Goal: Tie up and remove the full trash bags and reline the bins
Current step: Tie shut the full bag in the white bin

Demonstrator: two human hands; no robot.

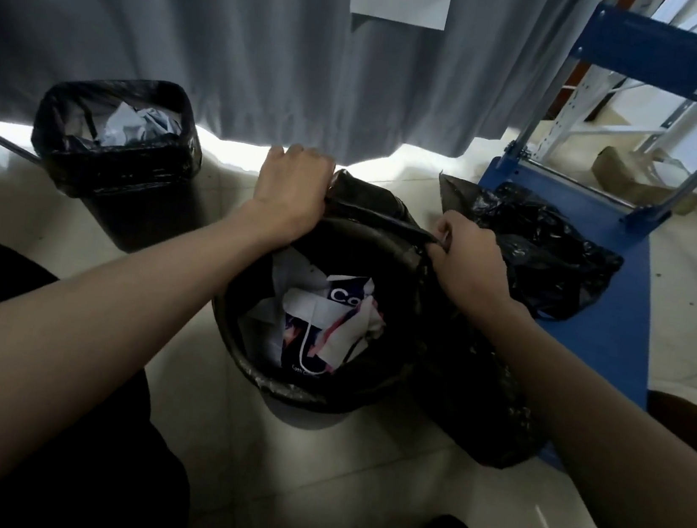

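The round bin (pixel 301 408) stands on the pale tiled floor (pixel 354 477) in the middle of the scene, and its black trash bag (pixel 370 216) is lifted at the far edge of the rim, directly under both hands. The left hand (pixel 292 185) is at the far left part of the rim, its fingers curled down tight over a gathered fold of the thin, shiny plastic. The right hand (pixel 465 259) is a little nearer and to the right, its fingers closed in a fist around another bunched part of the same bag edge; the plastic stretches between the two hands as a dark wrinkled band. Inside the bag lies crumpled paper waste (pixel 321 322), white with dark blue and pink print. To the far left stands a second bin (pixel 123 207), more square in shape, lined with a glossy black bag and holding white crumpled paper. On the right, a loose black bag (pixel 551 255) lies in a wrinkled heap on the flat blue cart (pixel 615 343). A grey curtain (pixel 192 21) hangs behind in soft folds.
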